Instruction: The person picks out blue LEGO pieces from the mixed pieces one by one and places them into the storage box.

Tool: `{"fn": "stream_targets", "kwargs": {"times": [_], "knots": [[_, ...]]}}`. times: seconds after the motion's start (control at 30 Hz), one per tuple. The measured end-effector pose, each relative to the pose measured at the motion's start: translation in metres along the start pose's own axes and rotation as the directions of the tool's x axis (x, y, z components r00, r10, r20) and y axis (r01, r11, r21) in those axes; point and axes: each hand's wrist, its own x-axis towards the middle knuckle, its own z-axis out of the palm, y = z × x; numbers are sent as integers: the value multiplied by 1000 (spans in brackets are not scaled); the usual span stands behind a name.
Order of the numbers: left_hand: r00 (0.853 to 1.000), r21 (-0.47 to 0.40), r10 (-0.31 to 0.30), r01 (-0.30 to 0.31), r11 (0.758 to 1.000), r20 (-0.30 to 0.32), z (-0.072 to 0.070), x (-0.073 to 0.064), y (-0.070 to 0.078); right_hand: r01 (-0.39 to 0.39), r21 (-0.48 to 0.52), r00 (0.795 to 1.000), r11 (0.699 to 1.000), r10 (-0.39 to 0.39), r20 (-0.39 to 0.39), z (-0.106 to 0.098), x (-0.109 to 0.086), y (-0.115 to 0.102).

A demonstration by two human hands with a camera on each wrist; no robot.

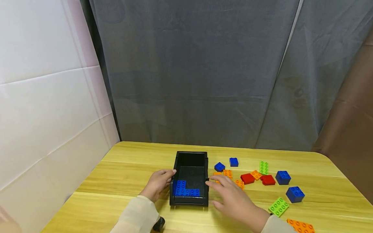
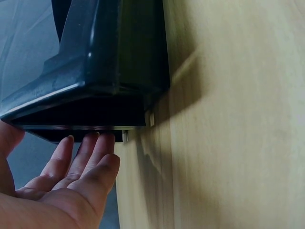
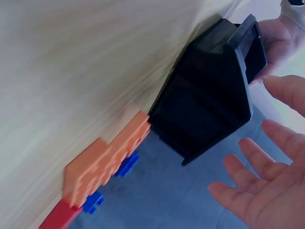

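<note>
Bin (image 1: 194, 176) on the tabletop (image 1: 96, 187), blue bricks (image 1: 182, 192) at its near end!
We see the left hand (image 1: 157, 185) pinching one side, the right hand (image 1: 233, 198) spread beside the other (touching or not, we can't tell), loose bricks (image 1: 283, 177) lying nearby.

Your left hand (image 1: 157, 183): fingers (image 2: 57, 160) reach forward together, gently bent, thumb (image 2: 9, 138) opposite them, as in grip. Your right hand (image 1: 233, 197): fingers (image 3: 240, 174) spread, relaxed, holding nothing; thumb (image 3: 288, 90) well apart. Pale sleeves (image 1: 137, 213) cover both your forearms (image 1: 276, 225); these come inward from two sides.
</note>
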Motion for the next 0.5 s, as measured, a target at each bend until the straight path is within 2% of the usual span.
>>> {"fn": "stream_targets", "kwargs": {"times": [0.27,0.5], "knots": [[1000,-2,-10,10,1000,-4,1,-1,1,-73,-25,997,997,72,-42,-8,-13,13],[1000,-1,-8,8,1000,-7,1,-1,0,-169,-24,983,985,167,-72,-16,-23,25]]}}
